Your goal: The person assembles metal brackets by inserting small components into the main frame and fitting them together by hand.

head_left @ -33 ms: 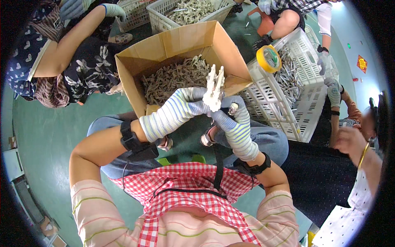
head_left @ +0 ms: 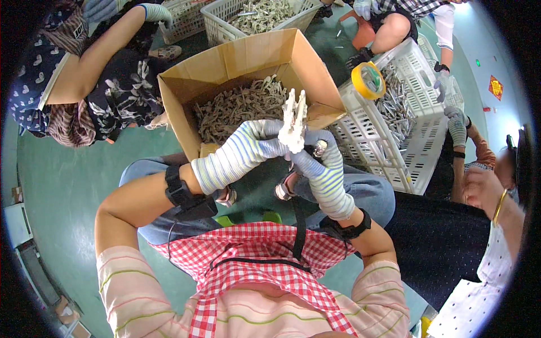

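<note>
One red-and-white checked apron point(head_left: 253, 242), worn over a pink striped top. Two gloved hands, striped: left hand point(head_left: 239, 153), thumb and fingers clamped on the lower end of a pale two-pronged part point(head_left: 292, 124), which stands prongs up before the cardboard box; right hand point(head_left: 327, 177), fingers closed on a small shiny metal piece point(head_left: 320, 148), fingertips at the part's base. Whether the prongs form one piece or two cannot be told. One brown cardboard box point(head_left: 248, 59), flaps raised, holding a heap of grey castings point(head_left: 239, 110). One white slatted crate point(head_left: 369, 143), right of the box, with slender metal rods point(head_left: 396, 107) inside and one roll of yellow tape point(head_left: 359, 84) at its near corner. One glossy green floor point(head_left: 84, 186), underlying all. One further pale crate point(head_left: 222, 25), beyond the box, filled with silvery castings point(head_left: 262, 16). Several seated co-workers, left, right and far right. One pale wall point(head_left: 479, 34), bearing a red diamond-shaped ornament point(head_left: 495, 88).
</note>
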Demonstrator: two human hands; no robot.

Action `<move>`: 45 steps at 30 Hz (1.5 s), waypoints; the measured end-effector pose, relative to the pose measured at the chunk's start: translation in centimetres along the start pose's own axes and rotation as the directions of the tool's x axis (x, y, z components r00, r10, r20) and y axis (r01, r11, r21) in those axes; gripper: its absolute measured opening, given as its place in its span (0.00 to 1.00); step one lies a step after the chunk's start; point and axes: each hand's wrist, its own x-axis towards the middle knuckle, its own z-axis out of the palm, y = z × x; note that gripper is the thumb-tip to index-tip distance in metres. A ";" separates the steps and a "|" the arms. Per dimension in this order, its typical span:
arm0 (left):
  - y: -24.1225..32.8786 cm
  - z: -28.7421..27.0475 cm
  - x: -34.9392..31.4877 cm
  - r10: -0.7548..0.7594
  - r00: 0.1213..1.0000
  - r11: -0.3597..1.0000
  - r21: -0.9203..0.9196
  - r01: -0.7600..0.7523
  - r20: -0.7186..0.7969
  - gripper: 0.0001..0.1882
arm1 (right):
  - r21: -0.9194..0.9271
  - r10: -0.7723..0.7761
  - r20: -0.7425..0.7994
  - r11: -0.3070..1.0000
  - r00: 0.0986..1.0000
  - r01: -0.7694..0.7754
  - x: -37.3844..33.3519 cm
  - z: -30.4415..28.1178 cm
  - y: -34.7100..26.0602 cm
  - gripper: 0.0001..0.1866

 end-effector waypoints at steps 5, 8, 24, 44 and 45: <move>-0.5 0.1 -0.3 0.081 0.996 0.997 -0.011 -0.080 0.035 0.20 | -0.074 0.143 0.059 0.988 0.988 -0.139 0.1 -0.8 -0.5 0.08; -0.8 1.0 -0.7 0.106 0.994 0.994 -0.026 -0.106 -0.006 0.21 | -0.090 0.249 0.120 0.967 0.961 -0.239 -0.4 -0.7 -0.3 0.14; 1.5 0.8 0.0 0.490 0.871 0.771 0.471 -0.428 -0.011 0.57 | -0.666 -0.206 0.079 0.717 0.975 0.205 1.1 -2.7 -1.0 0.14; 2.3 0.1 0.1 0.246 0.969 0.616 0.768 -0.173 0.021 0.12 | -0.267 0.250 0.202 0.944 0.947 -0.192 1.4 -1.7 -3.1 0.15; 2.5 0.2 0.1 0.262 0.965 0.616 0.766 -0.184 0.021 0.12 | -0.258 0.356 0.225 0.920 0.907 -0.297 1.5 -1.7 -3.8 0.14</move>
